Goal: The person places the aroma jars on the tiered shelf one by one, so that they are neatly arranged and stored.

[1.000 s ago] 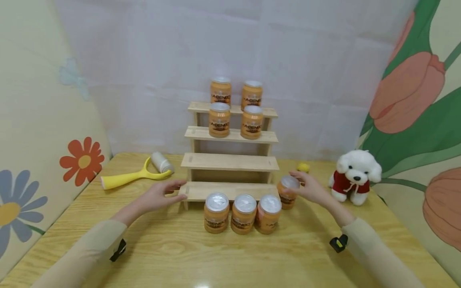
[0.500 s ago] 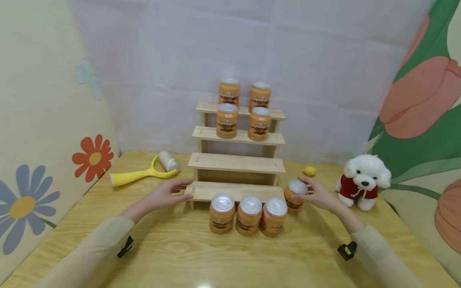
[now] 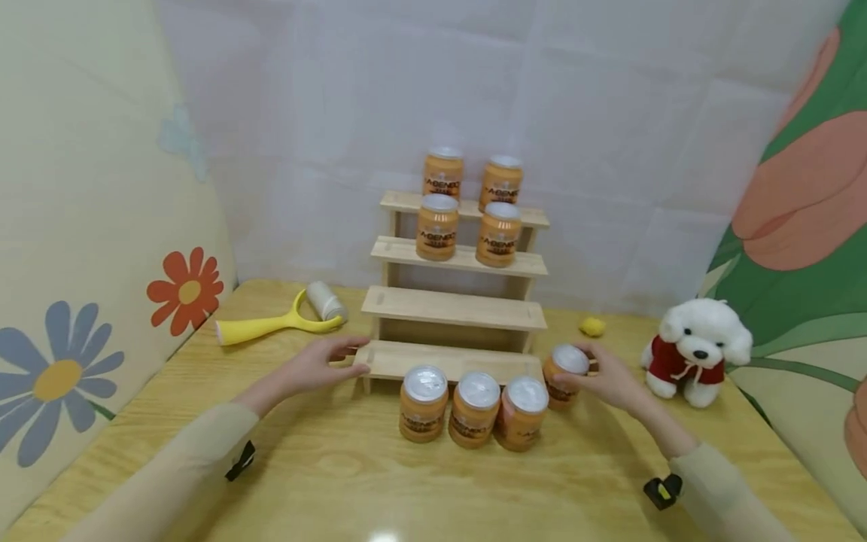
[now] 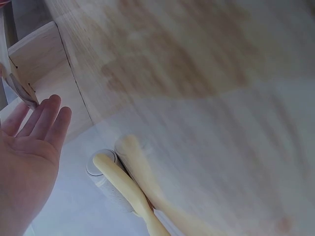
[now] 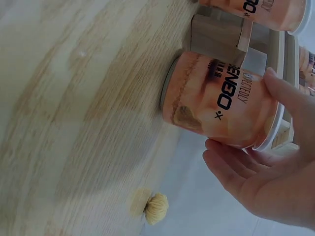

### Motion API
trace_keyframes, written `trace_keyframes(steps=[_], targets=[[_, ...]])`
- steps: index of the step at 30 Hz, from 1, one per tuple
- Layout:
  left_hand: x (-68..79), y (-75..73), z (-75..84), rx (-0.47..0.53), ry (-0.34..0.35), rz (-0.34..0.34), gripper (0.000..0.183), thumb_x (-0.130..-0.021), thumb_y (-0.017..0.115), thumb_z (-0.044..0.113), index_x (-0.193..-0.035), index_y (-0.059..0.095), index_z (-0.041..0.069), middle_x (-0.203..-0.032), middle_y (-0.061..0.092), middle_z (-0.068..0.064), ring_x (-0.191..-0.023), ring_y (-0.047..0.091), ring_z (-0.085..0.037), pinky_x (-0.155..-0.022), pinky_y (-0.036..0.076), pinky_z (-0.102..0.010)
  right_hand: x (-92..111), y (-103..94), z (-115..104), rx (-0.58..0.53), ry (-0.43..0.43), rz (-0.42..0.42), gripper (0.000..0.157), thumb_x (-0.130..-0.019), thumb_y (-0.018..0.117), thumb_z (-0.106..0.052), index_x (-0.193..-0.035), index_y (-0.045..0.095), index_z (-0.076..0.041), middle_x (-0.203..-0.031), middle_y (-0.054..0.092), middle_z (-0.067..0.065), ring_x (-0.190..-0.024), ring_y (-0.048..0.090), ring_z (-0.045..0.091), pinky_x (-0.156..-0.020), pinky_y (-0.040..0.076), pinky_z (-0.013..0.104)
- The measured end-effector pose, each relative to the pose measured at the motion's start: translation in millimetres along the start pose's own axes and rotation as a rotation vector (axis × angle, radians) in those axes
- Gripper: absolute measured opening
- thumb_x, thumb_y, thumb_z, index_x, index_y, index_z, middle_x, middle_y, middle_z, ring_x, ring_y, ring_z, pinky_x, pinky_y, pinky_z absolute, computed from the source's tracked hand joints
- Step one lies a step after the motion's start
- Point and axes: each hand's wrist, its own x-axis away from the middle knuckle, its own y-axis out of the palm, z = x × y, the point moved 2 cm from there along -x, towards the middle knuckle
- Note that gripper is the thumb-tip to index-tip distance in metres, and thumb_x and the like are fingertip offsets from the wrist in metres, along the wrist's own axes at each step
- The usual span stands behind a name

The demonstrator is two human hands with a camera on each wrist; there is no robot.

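Note:
My right hand (image 3: 612,380) grips an orange can (image 3: 564,388) with a silver lid, standing on the table just right of the wooden stepped rack (image 3: 454,309). In the right wrist view, the thumb lies near the lid of this can (image 5: 221,98) and the fingers are against its side. At the rack's left end, my left hand (image 3: 314,369) has loosely extended fingers touching or nearly touching the lowest step. The left wrist view shows its fingers (image 4: 47,120) by the rack's wooden end. Three similar cans (image 3: 474,410) stand in front of the rack.
Two cans (image 3: 501,184) stand on the top step and two more (image 3: 436,229) on the step below. A yellow slingshot-shaped handle (image 3: 260,327) lies by a grey cylinder (image 3: 327,301) at left. At right are a small yellow object (image 3: 592,326) and a white plush dog (image 3: 698,354).
The head view has turned slightly left, so everything sits farther right in the frame. Both hands keep nearly the same places at the rack's ends, the right one still at the can.

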Motion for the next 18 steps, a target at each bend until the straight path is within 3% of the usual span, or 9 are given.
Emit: trace_keyframes(steps=[10, 18], targets=[[1.7, 2.6, -0.8, -0.016, -0.002, -0.011, 0.056, -0.088, 0.066, 0.031, -0.13, 0.051, -0.003, -0.13, 0.054, -0.024, -0.112, 0.059, -0.036, -0.096, 0.05, -0.044, 11.6, -8.4, -7.0, 0.011, 0.069, 0.027, 0.069, -0.081, 0.073, -0.037, -0.132, 0.047, 0.001, -0.118, 0.059, 0.021, -0.103, 0.058, 0.032, -0.072, 0.056, 0.03], [0.3, -0.2, 1.8, -0.011, -0.01, -0.005, 0.056, -0.088, 0.066, 0.03, -0.13, 0.051, -0.004, -0.13, 0.054, -0.025, -0.112, 0.058, -0.038, -0.097, 0.049, -0.047, 12.2, -27.6, -28.8, -0.013, 0.042, 0.052, 0.072, -0.084, 0.069, -0.04, -0.138, 0.042, -0.002, -0.123, 0.056, 0.022, -0.108, 0.057, 0.035, -0.076, 0.057, 0.036]])
